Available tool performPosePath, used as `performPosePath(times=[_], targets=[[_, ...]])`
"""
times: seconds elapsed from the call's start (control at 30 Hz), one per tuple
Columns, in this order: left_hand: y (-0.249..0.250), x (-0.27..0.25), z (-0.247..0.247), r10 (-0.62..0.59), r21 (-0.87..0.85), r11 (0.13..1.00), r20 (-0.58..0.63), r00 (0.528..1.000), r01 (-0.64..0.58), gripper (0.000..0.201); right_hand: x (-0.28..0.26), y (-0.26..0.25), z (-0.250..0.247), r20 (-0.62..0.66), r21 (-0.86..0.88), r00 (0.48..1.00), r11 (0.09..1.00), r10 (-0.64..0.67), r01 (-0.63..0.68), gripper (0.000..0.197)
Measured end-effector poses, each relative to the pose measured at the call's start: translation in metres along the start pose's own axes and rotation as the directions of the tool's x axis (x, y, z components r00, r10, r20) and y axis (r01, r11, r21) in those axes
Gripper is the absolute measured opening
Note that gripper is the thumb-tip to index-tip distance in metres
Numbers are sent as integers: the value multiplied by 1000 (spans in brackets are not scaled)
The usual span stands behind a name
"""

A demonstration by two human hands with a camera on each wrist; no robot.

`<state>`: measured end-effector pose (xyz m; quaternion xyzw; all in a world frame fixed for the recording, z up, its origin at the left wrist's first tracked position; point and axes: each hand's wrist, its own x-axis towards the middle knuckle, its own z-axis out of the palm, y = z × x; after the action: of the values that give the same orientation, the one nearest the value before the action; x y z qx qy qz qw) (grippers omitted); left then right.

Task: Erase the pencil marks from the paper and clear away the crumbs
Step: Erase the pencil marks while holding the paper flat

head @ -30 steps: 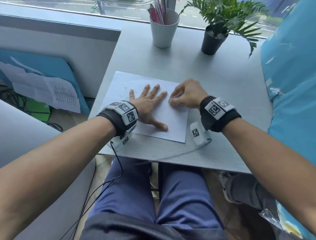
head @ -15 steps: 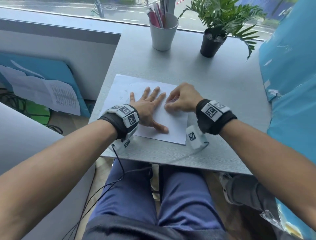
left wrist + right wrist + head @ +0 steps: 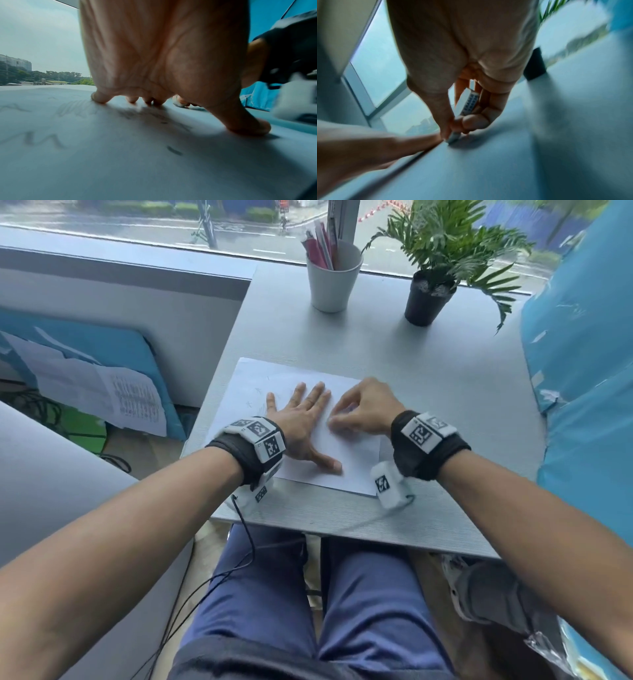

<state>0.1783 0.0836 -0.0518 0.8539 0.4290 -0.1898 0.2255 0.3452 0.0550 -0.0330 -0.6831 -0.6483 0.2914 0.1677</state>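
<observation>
A white sheet of paper (image 3: pixel 356 470) lies on the grey table (image 3: pixel 445 392), with faint pencil marks (image 3: pixel 257 402) on its left part. My left hand (image 3: pixel 301 422) lies flat on the sheet with fingers spread and presses it down. In the left wrist view, pencil marks (image 3: pixel 75 109) and dark crumbs (image 3: pixel 174 150) show on the paper under the palm. My right hand (image 3: pixel 363 409) pinches a white eraser (image 3: pixel 467 104) between thumb and fingers, its tip on the paper just right of the left fingers. The right wrist view is blurred by motion.
A white cup (image 3: pixel 334 282) of pens and a black-potted plant (image 3: pixel 430 299) stand at the table's far edge by the window. Blue plastic-wrapped material (image 3: pixel 582 371) borders the table's right side. My legs are below the near edge.
My right hand with the eraser has shifted slightly left and nearer along the paper in a rubbing stroke. The left hand keeps its flat hold on the sheet.
</observation>
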Motion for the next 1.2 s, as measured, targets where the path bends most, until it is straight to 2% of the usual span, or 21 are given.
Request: performPosePath(times=[0.07, 0.17, 0.2, 0.3, 0.43, 0.53, 0.57, 0.67, 0.8, 0.9, 0.93, 1.03, 1.1, 1.2], targets=[[0, -1, -1, -17, -9, 1000, -6, 1000, 16, 153, 7, 2, -4, -89, 13, 996, 1000, 26, -25, 14], [0, -1, -2, -6, -14, 1000, 12, 1000, 6, 154, -3, -11, 7, 59, -19, 994, 996, -90, 91, 11], [0, -1, -2, 1, -20, 1000, 12, 1000, -1, 155, -3, -10, 6, 69, -11, 995, 997, -75, 76, 12], [0, -1, -1, -1, -29, 1000, -3, 1000, 1, 154, 11, 0, -5, -65, 23, 998, 999, 28, -27, 13], [-1, 0, -1, 8, -30, 1000, 2, 1000, -8, 156, 6, -7, 3, 80, 27, 996, 999, -38, 36, 10], [-2, 0, 0, 4, -21, 1000, -7, 1000, -4, 154, 17, 3, -7, -45, 45, 998, 998, 41, -39, 12], [-2, 0, 0, 1, -22, 1000, -7, 1000, -2, 154, 17, 3, -6, -45, 43, 998, 998, 36, -34, 11], [-2, 0, 0, 12, -26, 1000, -2, 1000, -12, 155, 8, -3, 3, 65, 49, 997, 998, -43, 40, 10], [-2, 0, 0, -6, -15, 1000, -18, 1000, 6, 156, 16, 0, -3, -56, 35, 998, 999, 32, -30, 13], [-3, -1, -1, 22, -13, 1000, -16, 1000, -22, 157, 10, -6, -1, 81, 29, 997, 999, -18, 16, 11], [-5, -2, -1, 48, -9, 999, -18, 999, -49, 156, 11, -4, -4, 55, 31, 998, 1000, -3, 1, 11], [-17, -4, -3, 154, 12, 988, -19, 988, -154, 152, 20, 16, -21, -156, 46, 982, 994, 102, -96, 13], [-26, -6, -7, 196, 19, 981, -14, 981, -195, 149, 17, 21, -23, -138, 48, 982, 991, 132, -126, 12], [-26, -4, -12, 143, 11, 990, -73, 987, -142, 136, 8, 22, -19, -111, 35, 986, 992, 127, -124, 9]])
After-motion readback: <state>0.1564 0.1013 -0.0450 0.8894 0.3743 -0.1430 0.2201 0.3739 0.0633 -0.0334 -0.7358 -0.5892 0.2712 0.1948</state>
